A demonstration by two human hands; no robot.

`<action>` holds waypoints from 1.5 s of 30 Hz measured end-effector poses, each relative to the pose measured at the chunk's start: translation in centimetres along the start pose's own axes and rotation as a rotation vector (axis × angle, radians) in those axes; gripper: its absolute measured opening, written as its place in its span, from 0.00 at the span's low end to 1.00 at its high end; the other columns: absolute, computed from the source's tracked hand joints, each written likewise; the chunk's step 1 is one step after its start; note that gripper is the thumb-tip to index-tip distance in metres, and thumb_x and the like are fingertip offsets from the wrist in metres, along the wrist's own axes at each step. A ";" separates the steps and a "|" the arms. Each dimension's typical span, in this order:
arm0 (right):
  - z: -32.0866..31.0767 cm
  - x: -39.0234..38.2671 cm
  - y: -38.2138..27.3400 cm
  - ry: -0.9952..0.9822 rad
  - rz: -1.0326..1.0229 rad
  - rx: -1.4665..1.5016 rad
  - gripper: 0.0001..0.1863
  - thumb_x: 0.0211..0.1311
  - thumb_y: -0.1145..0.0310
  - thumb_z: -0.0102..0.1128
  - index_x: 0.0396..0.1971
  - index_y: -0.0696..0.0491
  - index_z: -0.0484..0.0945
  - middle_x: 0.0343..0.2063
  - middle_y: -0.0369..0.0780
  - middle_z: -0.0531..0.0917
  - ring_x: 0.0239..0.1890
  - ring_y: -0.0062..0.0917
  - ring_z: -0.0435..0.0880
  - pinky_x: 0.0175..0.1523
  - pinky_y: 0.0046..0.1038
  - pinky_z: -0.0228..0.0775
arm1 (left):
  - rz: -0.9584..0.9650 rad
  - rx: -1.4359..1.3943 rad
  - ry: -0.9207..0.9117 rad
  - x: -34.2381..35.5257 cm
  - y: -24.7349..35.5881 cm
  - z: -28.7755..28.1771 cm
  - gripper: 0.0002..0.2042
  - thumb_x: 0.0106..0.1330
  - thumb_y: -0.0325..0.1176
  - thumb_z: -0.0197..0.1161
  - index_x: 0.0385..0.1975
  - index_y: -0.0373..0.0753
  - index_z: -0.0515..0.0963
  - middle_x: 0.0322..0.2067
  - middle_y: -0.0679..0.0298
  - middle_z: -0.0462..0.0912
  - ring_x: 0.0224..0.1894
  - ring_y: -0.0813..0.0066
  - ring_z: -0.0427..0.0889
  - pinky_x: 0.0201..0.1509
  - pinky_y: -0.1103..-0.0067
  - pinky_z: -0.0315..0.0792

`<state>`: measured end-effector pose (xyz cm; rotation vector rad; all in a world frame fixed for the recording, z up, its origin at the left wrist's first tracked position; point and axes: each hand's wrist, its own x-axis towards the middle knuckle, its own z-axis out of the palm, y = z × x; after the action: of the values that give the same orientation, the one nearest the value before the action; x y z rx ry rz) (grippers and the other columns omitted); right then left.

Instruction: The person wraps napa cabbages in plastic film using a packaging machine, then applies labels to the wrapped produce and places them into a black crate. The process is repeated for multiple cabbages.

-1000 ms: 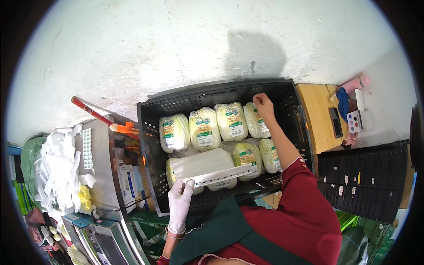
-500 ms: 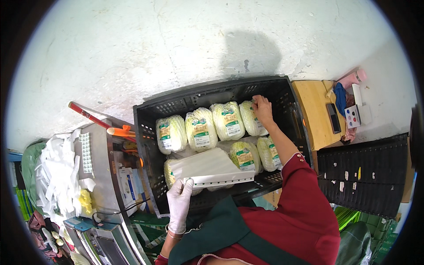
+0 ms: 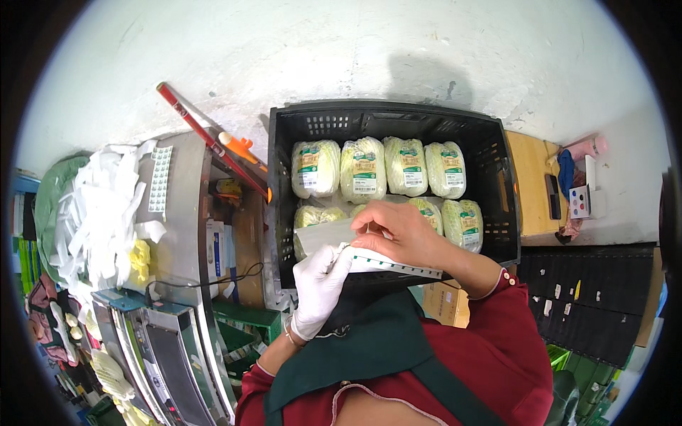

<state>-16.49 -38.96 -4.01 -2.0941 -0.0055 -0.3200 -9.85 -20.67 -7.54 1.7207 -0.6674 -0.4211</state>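
My left hand [image 3: 320,287], in a white glove, is closed on the near left part of a white sheet [image 3: 323,236] with small green marks along its folded edge. My bare right hand [image 3: 405,231] meets it there, thumb and fingers pinched at the sheet's edge beside the gloved fingertips. Exactly what those fingertips grip is partly hidden. Beneath both hands stands a black plastic crate [image 3: 387,108]. Wrapped, labelled heads of Chinese cabbage [image 3: 364,170] lie in it in two rows. Hands and sheet cover part of the near row.
Left of the crate, a metal table [image 3: 186,213] bears a heap of white strips [image 3: 99,220] and a sheet of small stickers [image 3: 160,179]. A red pole [image 3: 202,131] leans beside the crate. To the right, a phone [image 3: 553,197] lies on a wooden surface [image 3: 529,174].
My right hand has left a cabbage in the far row and come down to the white sheet at my left hand. The view has shifted; the crate now sits further right.
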 end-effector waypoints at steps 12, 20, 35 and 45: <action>3.9 2.3 -0.7 0.079 0.217 0.169 0.06 0.61 0.70 0.60 0.30 0.56 0.75 0.25 0.34 0.78 0.29 0.18 0.75 0.35 0.22 0.67 | 0.228 0.061 0.007 -6.0 1.1 -9.6 0.03 0.54 0.27 0.69 0.24 0.37 0.81 0.20 0.61 0.78 0.22 0.65 0.77 0.27 0.74 0.69; 14.8 3.0 11.5 0.288 0.771 0.417 0.13 0.57 0.67 0.66 0.36 0.62 0.81 0.29 0.39 0.82 0.33 0.21 0.77 0.41 0.24 0.67 | -0.072 0.035 1.116 -14.5 -0.2 -21.1 0.15 0.70 0.32 0.56 0.19 0.37 0.71 0.20 0.72 0.73 0.24 0.88 0.67 0.28 0.85 0.65; 18.6 3.5 13.1 0.345 0.873 -0.227 0.18 0.53 0.63 0.69 0.41 0.57 0.80 0.43 0.40 0.79 0.49 0.32 0.74 0.54 0.37 0.63 | -0.458 0.098 0.632 -18.4 -16.6 -18.7 0.11 0.68 0.31 0.59 0.27 0.31 0.70 0.17 0.70 0.66 0.24 0.87 0.60 0.24 0.83 0.58; 17.2 2.9 14.2 0.203 0.479 -0.642 0.22 0.46 0.52 0.72 0.33 0.51 0.75 0.38 0.42 0.76 0.46 0.41 0.71 0.48 0.45 0.63 | -0.510 -0.266 0.594 -13.4 -25.0 -16.3 0.05 0.67 0.27 0.54 0.34 0.32 0.74 0.32 0.64 0.79 0.35 0.79 0.75 0.42 0.81 0.70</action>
<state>-7.97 -32.14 -23.66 -2.5846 0.8000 -0.2572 -5.11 4.04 -28.50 1.6299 0.2546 -0.3026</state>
